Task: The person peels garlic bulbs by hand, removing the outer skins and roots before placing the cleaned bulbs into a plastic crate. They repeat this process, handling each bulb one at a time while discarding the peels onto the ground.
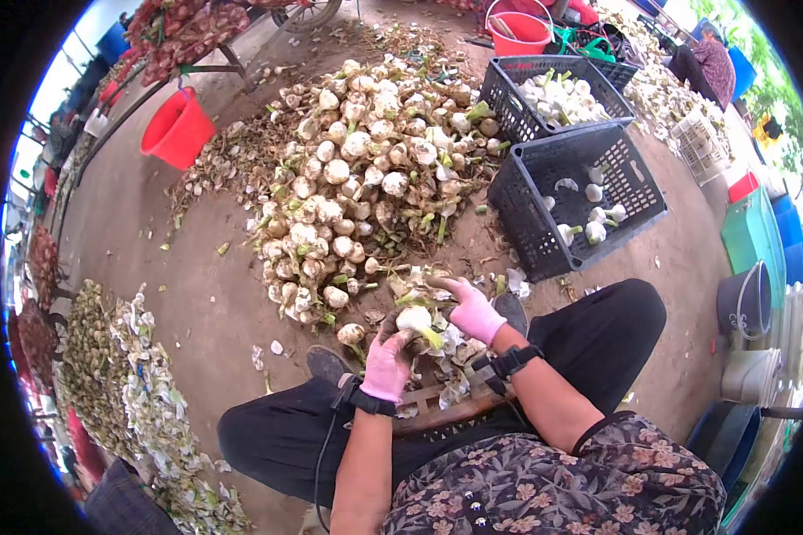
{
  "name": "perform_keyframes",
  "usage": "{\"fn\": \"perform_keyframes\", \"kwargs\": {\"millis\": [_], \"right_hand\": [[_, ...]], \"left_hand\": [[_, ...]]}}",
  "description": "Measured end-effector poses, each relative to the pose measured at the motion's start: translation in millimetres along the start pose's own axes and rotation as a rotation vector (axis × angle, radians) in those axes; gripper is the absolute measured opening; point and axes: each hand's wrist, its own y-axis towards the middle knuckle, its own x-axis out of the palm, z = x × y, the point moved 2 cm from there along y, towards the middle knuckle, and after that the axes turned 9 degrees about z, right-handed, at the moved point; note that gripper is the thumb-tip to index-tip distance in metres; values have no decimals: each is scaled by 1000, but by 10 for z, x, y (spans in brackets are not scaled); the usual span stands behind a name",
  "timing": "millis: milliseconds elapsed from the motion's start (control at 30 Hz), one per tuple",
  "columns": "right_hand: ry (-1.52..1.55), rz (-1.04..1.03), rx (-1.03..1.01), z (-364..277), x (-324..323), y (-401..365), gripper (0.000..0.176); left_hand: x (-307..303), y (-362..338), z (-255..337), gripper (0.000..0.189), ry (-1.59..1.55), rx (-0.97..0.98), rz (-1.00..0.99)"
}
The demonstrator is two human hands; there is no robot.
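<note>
At the tips of the left grip (388,364), a pinched white garlic bulb (414,318); nearby, the right grip (475,315), closure unclear.

Over my feed now: garlic heap (366,187) straight ahead, near crate (531,234) to its right, far crate (506,100) behind that, bulbs (595,232) in both. Left of the heap, a bucket (171,134)! This side of it, a garlic bulb (412,318) in my left hand (387,361), right hand (475,314) to its right.
</note>
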Motion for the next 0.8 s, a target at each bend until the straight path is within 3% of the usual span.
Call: {"fn": "perform_keyframes", "kwargs": {"millis": [67,133,233,333,533,667,733,800], "right_hand": [[385,-141,-124,-131,-83,10,48],[483,-257,-29,-366,-161,-29,43],[427,-282,-39,-364,-109,-50,36],[142,-155,-141,-299,-75,-36,29],[-67,-4,-224,-508,-100,-146,19],[-56,1,-252,-391,-45,-149,20],[-35,-55,-156,-386,-67,-122,20],[-56,-35,-128,-248,22,-91,20]], "left_hand": [[-34,31,17,41,116,109,44],[-41,33,46,41,140,86,52],[-19,25,63,39,170,89,89],[44,-32,54,36,98,36,75],[-27,29,-12,34,-27,-8,133],[-114,51,-46,34,-114,-117,48],[-52,3,-19,36,-57,-237,-29],[-37,-36,-34,40,-22,-229,16]]}}
